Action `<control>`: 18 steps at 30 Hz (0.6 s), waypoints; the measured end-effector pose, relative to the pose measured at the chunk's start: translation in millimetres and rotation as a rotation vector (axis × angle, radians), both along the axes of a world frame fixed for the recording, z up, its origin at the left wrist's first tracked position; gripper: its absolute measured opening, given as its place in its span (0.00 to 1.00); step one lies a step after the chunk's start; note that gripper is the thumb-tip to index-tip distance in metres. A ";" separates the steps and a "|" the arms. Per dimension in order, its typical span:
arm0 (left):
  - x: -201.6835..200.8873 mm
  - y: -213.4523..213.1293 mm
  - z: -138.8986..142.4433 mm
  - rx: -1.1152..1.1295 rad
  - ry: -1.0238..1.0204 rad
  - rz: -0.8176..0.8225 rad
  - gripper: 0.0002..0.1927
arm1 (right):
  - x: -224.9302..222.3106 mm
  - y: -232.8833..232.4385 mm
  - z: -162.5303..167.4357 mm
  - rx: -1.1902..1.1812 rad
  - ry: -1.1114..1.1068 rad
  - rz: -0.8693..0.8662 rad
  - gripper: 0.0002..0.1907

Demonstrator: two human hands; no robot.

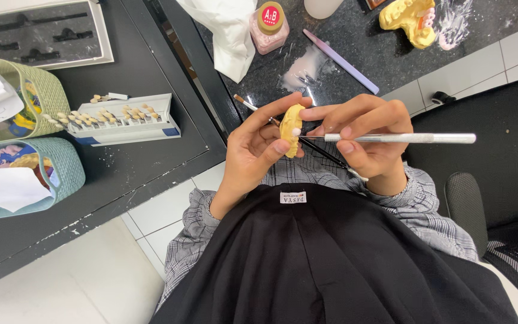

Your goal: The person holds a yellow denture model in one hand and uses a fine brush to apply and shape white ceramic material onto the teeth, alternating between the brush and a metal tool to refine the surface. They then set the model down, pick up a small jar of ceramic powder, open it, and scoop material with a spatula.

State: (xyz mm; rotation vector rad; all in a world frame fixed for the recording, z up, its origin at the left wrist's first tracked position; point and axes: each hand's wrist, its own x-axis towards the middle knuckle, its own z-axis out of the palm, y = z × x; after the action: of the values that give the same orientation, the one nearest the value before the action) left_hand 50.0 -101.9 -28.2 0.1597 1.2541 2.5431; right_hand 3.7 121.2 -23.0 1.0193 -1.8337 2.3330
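My left hand (pixel 253 150) holds a small yellow dental cast (pixel 292 129) upright between thumb and fingers, over my lap. My right hand (pixel 370 135) grips a long silver metal instrument (pixel 409 138); its thin tip touches the cast near a pale tooth. A thin dark brush (pixel 319 150) runs slanted under both hands, and I cannot tell which hand keeps it. A black apron (pixel 331 258) and checked sleeves lie below the hands.
On the dark speckled counter (pixel 361 48) stand a pink powder jar (pixel 269 27), a lilac stick (pixel 340 60), spilled white powder and another yellow cast (pixel 409 21). At left are a shade guide rack of teeth (pixel 118 117) and two woven baskets (pixel 28 177). A black chair (pixel 487 156) is at right.
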 end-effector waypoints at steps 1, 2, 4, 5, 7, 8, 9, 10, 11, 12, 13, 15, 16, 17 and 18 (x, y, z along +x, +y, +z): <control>0.0 0.0 -0.4 -0.003 -0.002 -0.001 0.31 | 0.0 -0.3 -0.5 -0.004 -0.002 0.002 0.10; 0.0 0.0 -0.7 -0.006 -0.005 -0.002 0.31 | 0.1 -0.6 -0.9 -0.005 -0.005 -0.002 0.10; 0.0 0.2 -1.4 -0.008 -0.008 0.000 0.31 | -0.1 -1.0 -1.4 -0.007 -0.012 -0.010 0.10; 0.0 0.3 -1.7 -0.006 -0.009 0.002 0.31 | -0.4 -0.8 -1.4 0.004 -0.006 -0.013 0.09; 0.1 0.7 -2.3 -0.007 -0.001 0.008 0.31 | -1.2 -0.2 -0.8 0.027 0.007 -0.020 0.06; 0.2 0.9 -2.6 -0.009 0.008 0.012 0.31 | -1.4 0.1 -0.4 0.012 0.004 -0.006 0.07; 0.4 1.0 -2.9 -0.011 0.017 0.016 0.31 | -1.5 0.4 0.1 -0.004 0.002 0.008 0.07; 0.5 1.0 -3.0 -0.012 0.016 0.018 0.31 | -1.6 0.5 0.5 -0.019 -0.001 0.022 0.07; 0.8 0.8 -3.4 -0.013 0.015 0.019 0.31 | -1.6 0.4 0.6 -0.020 -0.002 0.018 0.08; 0.8 0.8 -3.4 -0.013 0.014 0.021 0.31 | -1.8 0.3 0.6 -0.021 -0.003 0.015 0.08; 1.2 0.6 -3.7 -0.013 0.009 0.020 0.31 | -1.4 -0.1 0.3 -0.022 -0.004 0.010 0.09; 1.3 0.8 -3.9 -0.013 -0.002 0.019 0.31 | -0.7 -0.3 -0.4 -0.033 -0.018 0.003 0.08; 1.2 1.1 -4.0 -0.019 0.012 0.026 0.31 | -0.5 -0.1 -0.9 -0.038 -0.026 -0.001 0.08; 1.2 1.4 -4.1 -0.025 0.027 0.033 0.31 | -0.6 0.3 -1.4 -0.024 -0.019 0.004 0.07; 1.1 1.7 -4.1 -0.030 0.041 0.040 0.31 | -0.8 0.9 -1.8 -0.011 -0.013 0.009 0.06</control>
State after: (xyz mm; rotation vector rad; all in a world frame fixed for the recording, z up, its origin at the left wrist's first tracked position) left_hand 51.1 -100.2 -32.2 0.1826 1.3235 2.5657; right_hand 2.9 122.0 -24.8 1.0164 -1.8228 2.3577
